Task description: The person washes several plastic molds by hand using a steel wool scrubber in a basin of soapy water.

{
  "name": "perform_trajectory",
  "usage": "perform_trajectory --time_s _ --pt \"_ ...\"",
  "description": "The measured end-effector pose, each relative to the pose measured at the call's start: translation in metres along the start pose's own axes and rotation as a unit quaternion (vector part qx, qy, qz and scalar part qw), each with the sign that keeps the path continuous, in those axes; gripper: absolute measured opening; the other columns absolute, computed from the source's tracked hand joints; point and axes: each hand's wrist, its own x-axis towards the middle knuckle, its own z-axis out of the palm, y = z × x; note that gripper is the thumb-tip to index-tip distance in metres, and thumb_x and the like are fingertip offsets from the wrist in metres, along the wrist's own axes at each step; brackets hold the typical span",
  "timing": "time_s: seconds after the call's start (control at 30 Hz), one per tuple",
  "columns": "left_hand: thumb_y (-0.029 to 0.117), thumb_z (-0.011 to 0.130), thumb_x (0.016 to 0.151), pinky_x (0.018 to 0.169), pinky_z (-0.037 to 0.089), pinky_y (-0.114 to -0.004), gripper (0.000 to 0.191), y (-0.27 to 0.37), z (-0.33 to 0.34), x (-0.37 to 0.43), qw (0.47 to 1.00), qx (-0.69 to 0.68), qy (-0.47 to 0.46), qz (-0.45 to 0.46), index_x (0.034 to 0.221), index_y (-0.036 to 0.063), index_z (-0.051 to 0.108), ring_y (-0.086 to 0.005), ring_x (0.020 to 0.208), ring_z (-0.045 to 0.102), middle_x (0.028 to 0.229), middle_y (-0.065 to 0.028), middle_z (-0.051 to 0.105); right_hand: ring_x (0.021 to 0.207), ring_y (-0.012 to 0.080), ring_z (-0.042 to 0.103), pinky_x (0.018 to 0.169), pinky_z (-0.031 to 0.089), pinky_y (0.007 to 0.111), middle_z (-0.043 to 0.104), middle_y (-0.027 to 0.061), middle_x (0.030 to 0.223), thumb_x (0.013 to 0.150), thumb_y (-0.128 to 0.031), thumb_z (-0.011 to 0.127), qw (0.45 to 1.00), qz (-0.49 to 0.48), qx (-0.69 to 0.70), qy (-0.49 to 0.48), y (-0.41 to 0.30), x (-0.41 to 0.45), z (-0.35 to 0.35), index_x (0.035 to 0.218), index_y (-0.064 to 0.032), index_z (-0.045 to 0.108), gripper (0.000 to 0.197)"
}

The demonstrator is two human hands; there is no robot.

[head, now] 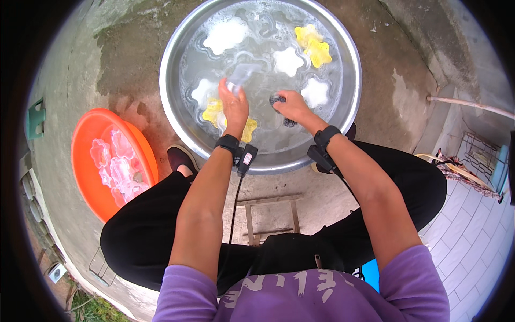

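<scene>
A large metal basin [260,168] of soapy water stands before me. My left hand [234,106] is over the water, gripping a translucent plastic piece [244,74] that is blurred. In my right hand [295,107] is a dark scouring pad [277,99], a short way right of that piece; a second dark clump [289,122] shows just below the hand. Around my hands lie several star- or flower-shaped pieces, such as a white one [288,61] and a yellow one [318,53]. Another yellow piece [212,110] is partly behind my left hand.
An orange plastic tub [91,189] holding clear flower-shaped containers [120,171] stands left of my knee. Between my legs is a wooden frame [269,200]. A green plastic stool [35,118] is at far left, a wire rack [478,155] at right. Cables hang from both wrist bands.
</scene>
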Motion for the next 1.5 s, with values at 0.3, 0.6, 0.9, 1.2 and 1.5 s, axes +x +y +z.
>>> perform_trajectory --time_s 0.3,0.6,0.9,1.2,1.5 --pt "0.002 0.048 0.08 0.082 0.042 -0.042 0.04 0.008 -0.004 0.005 0.962 -0.013 -0.182 -0.202 0.119 0.0062 0.04 -0.041 0.096 0.05 0.11 -0.0185 0.048 0.072 0.022 0.06 0.067 0.047 0.032 0.063 0.0136 0.08 0.07 -0.014 0.059 0.997 0.004 -0.075 -0.021 -0.013 -0.004 -0.037 0.094 0.0009 0.061 0.028" --pt "-0.007 0.053 0.069 0.086 0.04 -0.041 0.055 0.137 -0.075 0.079 0.966 0.127 -0.028 0.225 0.122 0.0028 0.038 -0.0359 0.099 0.045 0.113 -0.017 0.045 0.086 0.0319 0.059 0.076 0.045 0.037 0.062 0.0179 0.092 0.069 -0.009 0.058 0.966 -0.181 -0.178 0.053 -0.117 -0.028 -0.131 0.1 -0.0006 0.058 0.032" --pt "0.001 0.063 0.068 0.088 0.039 -0.041 0.056 0.226 -0.145 0.113 0.896 0.113 0.002 0.429 0.12 0.0038 0.042 -0.0358 0.104 0.044 0.115 -0.017 0.045 0.071 0.0215 0.059 0.065 0.045 0.032 0.063 0.0147 0.08 0.069 -0.01 0.057 0.952 -0.267 0.019 0.151 -0.18 -0.093 -0.16 0.097 -0.0002 0.061 0.03" --pt "0.048 0.043 0.089 0.077 0.051 -0.038 0.061 0.204 -0.174 0.13 0.82 -0.38 -0.266 -0.335 0.127 0.0019 0.032 -0.0284 0.099 0.052 0.121 -0.0146 0.045 0.086 0.0137 0.055 0.076 0.044 0.026 0.061 0.0086 0.097 0.075 -0.005 0.059 0.965 -0.197 0.105 0.138 -0.184 -0.091 -0.155 0.108 0.0022 0.057 0.034" --pt "0.051 0.034 0.091 0.078 0.05 -0.037 0.067 0.217 -0.179 0.148 0.829 -0.424 -0.286 -0.226 0.135 0.0035 0.019 -0.031 0.105 0.053 0.137 -0.0121 0.032 0.086 0.022 0.059 0.076 0.045 0.031 0.063 0.0154 0.096 0.071 -0.011 0.059 0.958 -0.241 0.087 0.13 -0.184 -0.077 -0.148 0.105 0.0019 0.058 0.036"
